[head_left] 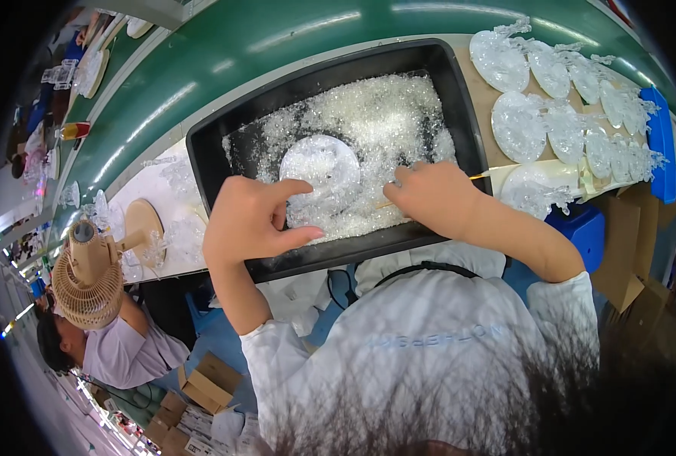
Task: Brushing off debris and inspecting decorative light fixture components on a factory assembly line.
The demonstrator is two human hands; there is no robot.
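Disc [321, 161] lies just right of wide-spread left hand [246, 216]; right hand [436, 192] holds stick [479, 175].

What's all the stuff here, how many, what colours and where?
Black rectangular plastic tray: one, black, centre
Sparkly clear granules: uncountable, whitish, inside tray
Round translucent disc: one, whitish, among granules
Thin yellow stick: one, yellow, tray's right
Clear glassy pieces with round bases: many, clear, beside tray
Beige round fan: one, beige, left
Blue plastic objects: at least two, blue, right
Brown cardboard boxes: several, brown, lower sides
Glossy green surface: one, green, beyond tray
Another person: one, pale shirt, lower left
Far background: unclear
White shirt: one, white, bottom
Left hand: one, open, over tray's left
Right hand: one, holding stick, over tray's right
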